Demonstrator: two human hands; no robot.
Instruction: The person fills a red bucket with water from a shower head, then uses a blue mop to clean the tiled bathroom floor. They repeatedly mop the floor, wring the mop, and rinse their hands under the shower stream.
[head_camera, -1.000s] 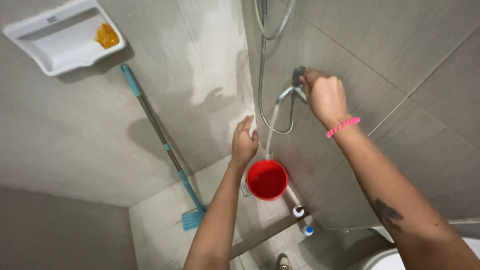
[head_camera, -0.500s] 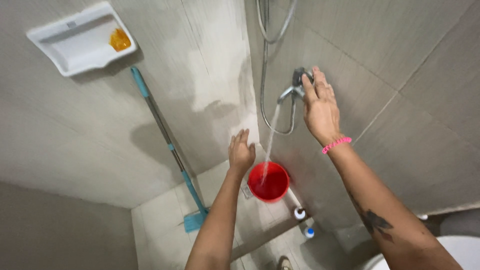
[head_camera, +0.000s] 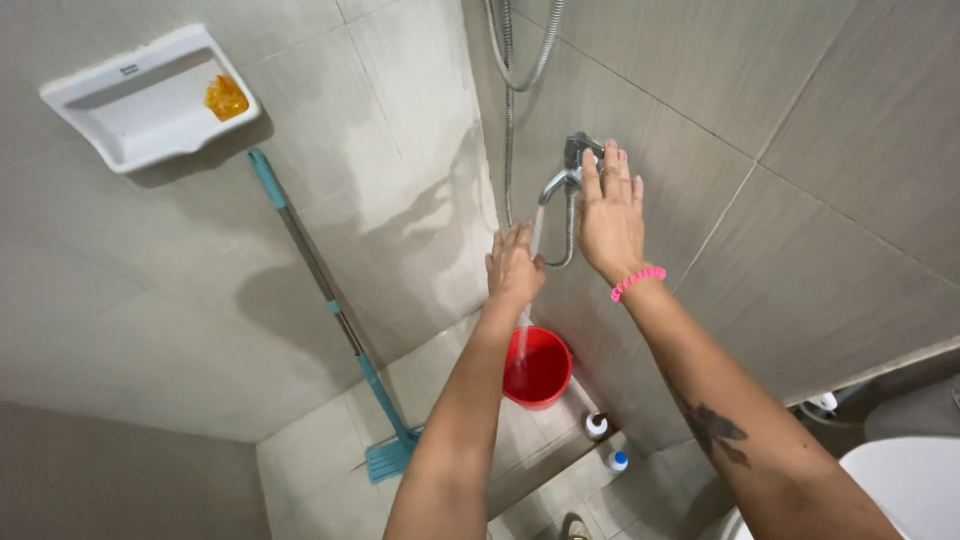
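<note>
a person's right hand (head_camera: 610, 215) lies flat against a metal wall tap (head_camera: 562, 175) in a grey-tiled shower corner, fingers straight and close together, their tips over the tap's dark valve body; nothing is gripped. the tap is fixed to the right-hand wall just below a hanging shower hose (head_camera: 510, 70), and its curved spout runs away from the wall and bends downward, its mouth pointing at the floor. a thin stream of water (head_camera: 527, 300) falls from it, its long axis straight down. the left hand (head_camera: 514, 268) is held in that stream just below the spout, fingers loosely spread and extended, holding nothing, touching only the water. directly beneath, on the floor against the wall, stands a red bucket (head_camera: 537, 368), upright with its mouth facing up, and the stream lands inside it. a pink bracelet (head_camera: 637, 281) circles the right wrist. a long-handled teal broom (head_camera: 330, 310) leans in the corner, handle up and head on the floor. a white soap dish (head_camera: 150, 100) on the left wall holds an orange piece of soap (head_camera: 226, 97). two small bottles (head_camera: 597, 425) stand near the bucket.
</note>
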